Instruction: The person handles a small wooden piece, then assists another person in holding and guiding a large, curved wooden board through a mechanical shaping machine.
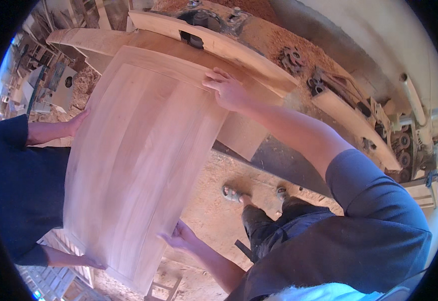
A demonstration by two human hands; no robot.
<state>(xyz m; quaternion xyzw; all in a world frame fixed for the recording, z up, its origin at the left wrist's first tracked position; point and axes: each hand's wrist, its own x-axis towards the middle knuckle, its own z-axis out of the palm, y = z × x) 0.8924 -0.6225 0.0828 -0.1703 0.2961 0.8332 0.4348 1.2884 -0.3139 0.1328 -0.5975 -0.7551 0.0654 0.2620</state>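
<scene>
A wide framed wooden panel [136, 161], made of several boards, lies tilted across the view over a machine table. My right hand [224, 90] is at its upper right corner, fingers over the frame; what lies under the palm is hidden. On the panel's lower right edge, my left hand [181, 236] has its thumb on the face and its fingers partly hidden. Across from me a person in a dark T-shirt [27, 180] holds the far edge, one hand [78, 122] higher up and the other hand [93, 262] near the bottom corner.
Behind the panel runs a wooden fence [219, 45] with a cutout, on a machine table [279, 158] strewn with sawdust. A toothed cutter head [293, 58] and a second board [354, 128] lie beyond. Sawdust covers the floor [211, 195] around my sandalled feet. Stacked slatted wood stands lower left.
</scene>
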